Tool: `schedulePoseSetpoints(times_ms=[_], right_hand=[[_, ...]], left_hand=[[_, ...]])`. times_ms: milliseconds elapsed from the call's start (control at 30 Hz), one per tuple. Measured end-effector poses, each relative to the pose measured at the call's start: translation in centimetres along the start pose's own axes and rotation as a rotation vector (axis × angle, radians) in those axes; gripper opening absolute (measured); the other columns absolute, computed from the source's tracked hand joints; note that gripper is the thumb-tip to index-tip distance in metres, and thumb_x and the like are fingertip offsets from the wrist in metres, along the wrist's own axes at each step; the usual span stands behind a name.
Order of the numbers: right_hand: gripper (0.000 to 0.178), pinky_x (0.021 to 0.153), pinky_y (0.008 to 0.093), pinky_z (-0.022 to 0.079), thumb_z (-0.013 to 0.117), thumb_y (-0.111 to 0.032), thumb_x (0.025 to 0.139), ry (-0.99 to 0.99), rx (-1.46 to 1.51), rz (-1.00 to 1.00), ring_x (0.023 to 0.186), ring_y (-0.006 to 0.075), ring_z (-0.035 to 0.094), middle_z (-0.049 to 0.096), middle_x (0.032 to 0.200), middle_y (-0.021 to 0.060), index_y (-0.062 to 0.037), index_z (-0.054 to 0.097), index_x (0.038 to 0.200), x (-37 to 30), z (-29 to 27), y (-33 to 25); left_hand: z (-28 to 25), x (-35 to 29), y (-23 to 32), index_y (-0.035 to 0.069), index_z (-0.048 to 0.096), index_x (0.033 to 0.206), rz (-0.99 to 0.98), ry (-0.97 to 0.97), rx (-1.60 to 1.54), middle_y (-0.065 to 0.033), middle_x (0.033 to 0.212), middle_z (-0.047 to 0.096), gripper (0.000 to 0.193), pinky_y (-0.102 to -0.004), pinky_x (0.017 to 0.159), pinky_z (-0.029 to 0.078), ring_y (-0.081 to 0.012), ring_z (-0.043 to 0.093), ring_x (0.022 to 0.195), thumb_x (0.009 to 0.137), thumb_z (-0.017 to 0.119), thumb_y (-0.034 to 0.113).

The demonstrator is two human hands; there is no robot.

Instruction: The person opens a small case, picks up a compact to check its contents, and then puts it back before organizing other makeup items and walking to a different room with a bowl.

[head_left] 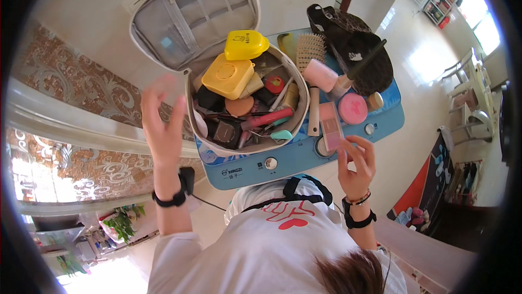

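Note:
An open white cosmetic case (246,151) with a grey lining holds a jumble of makeup: a yellow square box (227,76), a bright yellow case (244,45), a round tan compact (239,106), a pink tube (266,119) and a black square compact (225,132). Just left of the case, my left hand (161,122) is raised, empty, its fingers apart and slightly blurred. My right hand (357,166) pinches the lower right corner of a pink, clear-edged makeup palette (329,125) between thumb and fingers. Beside the palette are a beige handle (314,112) and a round pink container (353,108).
All this rests on a blue washing machine (244,171) with round knobs. At its right back lie a dark patterned cap (359,38), a beige vented hairbrush (310,49), a pink bottle (319,75) and a dark-handled brush (367,60). A patterned wall stands at the left.

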State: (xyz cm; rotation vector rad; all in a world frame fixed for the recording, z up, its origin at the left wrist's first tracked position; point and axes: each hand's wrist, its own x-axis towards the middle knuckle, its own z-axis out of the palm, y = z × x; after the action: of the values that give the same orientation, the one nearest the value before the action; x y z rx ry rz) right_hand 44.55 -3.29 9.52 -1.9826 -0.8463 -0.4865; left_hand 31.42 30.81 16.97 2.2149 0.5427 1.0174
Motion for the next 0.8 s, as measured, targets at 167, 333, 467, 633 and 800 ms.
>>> schedulePoseSetpoints(times_ms=[167, 333, 467, 633, 800], right_hand=[[0.023, 0.050, 0.0226, 0.044, 0.065, 0.008, 0.080, 0.092, -0.071, 0.009, 0.062, 0.0115, 0.056, 0.060, 0.103, 0.0121, -0.0025, 0.070, 0.100, 0.4, -0.8, 0.0], [0.023, 0.052, 0.0230, 0.041, 0.063, 0.006, 0.083, 0.123, -0.093, 0.049, 0.063, 0.0114, 0.053, 0.060, 0.102, 0.0121, -0.0037, 0.069, 0.103, -0.1, -1.9, 0.2], [0.023, 0.052, 0.0230, 0.042, 0.063, 0.007, 0.083, 0.141, -0.063, 0.099, 0.065, 0.0119, 0.054, 0.061, 0.102, 0.0117, -0.0040, 0.069, 0.103, -0.1, -2.6, 0.9], [0.022, 0.053, 0.0231, 0.042, 0.062, 0.007, 0.083, 0.121, -0.019, 0.106, 0.068, 0.0139, 0.055, 0.062, 0.096, 0.0112, -0.0038, 0.069, 0.101, 0.6, -2.8, 1.4], [0.023, 0.053, 0.0231, 0.043, 0.061, 0.009, 0.082, 0.057, 0.041, 0.023, 0.069, 0.0151, 0.055, 0.062, 0.094, 0.0108, -0.0029, 0.069, 0.099, 2.1, -2.5, 2.0]], left_hand=[[1.8, 5.5, -5.7, 0.003, 0.032, 0.140, -0.102, 0.121, -0.208, -0.0125, 0.140, 0.037, 0.069, -0.0413, 0.101, 0.036, -0.0257, 0.041, 0.124, 0.085, 0.070, 0.019], [3.5, 6.8, -3.7, 0.004, 0.036, 0.135, -0.139, 0.250, -0.421, -0.0120, 0.135, 0.041, 0.063, -0.0388, 0.101, 0.034, -0.0232, 0.042, 0.122, 0.084, 0.070, 0.017], [2.2, 5.6, -3.1, 0.003, 0.039, 0.125, -0.109, 0.290, -0.681, -0.0122, 0.126, 0.046, 0.052, -0.0328, 0.098, 0.034, -0.0194, 0.043, 0.118, 0.083, 0.069, 0.012], [1.7, 2.9, -2.1, 0.002, 0.045, 0.116, -0.015, 0.369, -0.353, -0.0088, 0.111, 0.055, 0.041, -0.0334, 0.097, 0.037, -0.0196, 0.051, 0.106, 0.084, 0.067, 0.010], [0.6, 1.3, 2.0, 0.002, 0.063, 0.105, 0.159, 0.157, -0.012, -0.0071, 0.108, 0.061, 0.027, -0.0328, 0.092, 0.044, -0.0193, 0.058, 0.102, 0.079, 0.064, -0.001]])
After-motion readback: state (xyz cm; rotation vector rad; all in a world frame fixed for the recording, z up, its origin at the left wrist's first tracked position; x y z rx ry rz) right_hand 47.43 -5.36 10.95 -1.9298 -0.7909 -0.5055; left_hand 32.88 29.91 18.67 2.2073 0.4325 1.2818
